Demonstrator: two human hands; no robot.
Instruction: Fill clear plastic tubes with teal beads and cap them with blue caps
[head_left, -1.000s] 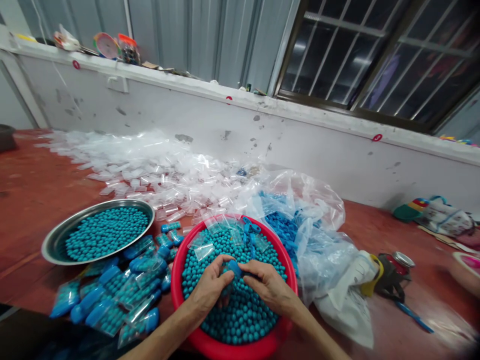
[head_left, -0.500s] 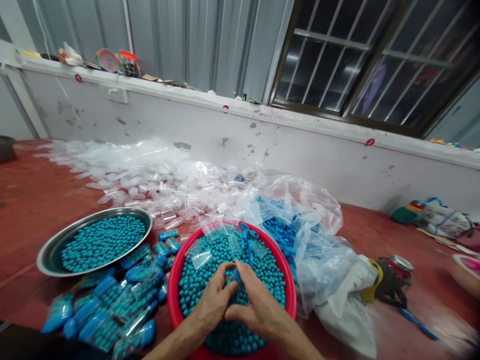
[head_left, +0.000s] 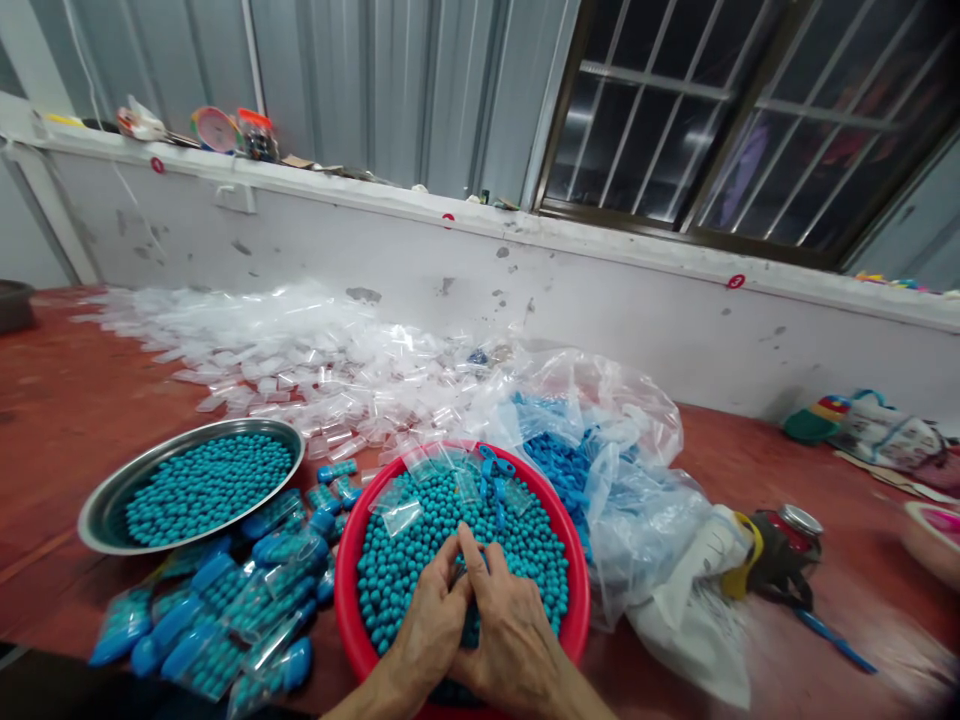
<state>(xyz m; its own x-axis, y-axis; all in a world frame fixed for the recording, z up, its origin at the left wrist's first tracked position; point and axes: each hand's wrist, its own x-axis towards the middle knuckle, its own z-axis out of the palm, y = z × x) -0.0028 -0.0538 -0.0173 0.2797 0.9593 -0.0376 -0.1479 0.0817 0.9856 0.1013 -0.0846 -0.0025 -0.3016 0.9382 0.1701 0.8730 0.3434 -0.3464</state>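
Note:
Over the red basin (head_left: 347, 600) of teal beads (head_left: 409, 570), my left hand (head_left: 433, 610) and my right hand (head_left: 510, 625) press together with fingers bent inward. Between them sits a small blue cap, seen half a second ago and now covered by the fingers. Whether a container is joined to it is hidden. Several flat clear plastic sleeves (head_left: 403, 517) and blue caps (head_left: 495, 465) rest on the beads at the far side. Left of the basin, clear containers with blue caps (head_left: 217, 640), filled with beads, lie in a pile.
A steel bowl (head_left: 94, 520) of teal beads stands at the left. Clear empty sleeves (head_left: 300, 340) spread along the wall. Right of the basin are a plastic bag (head_left: 645, 520) with blue caps, a white sack (head_left: 697, 640) and a red jar with a metal lid (head_left: 799, 535).
My hands have come closer together and slightly lower over the beads. My right fingers have folded over the blue cap, which no longer shows.

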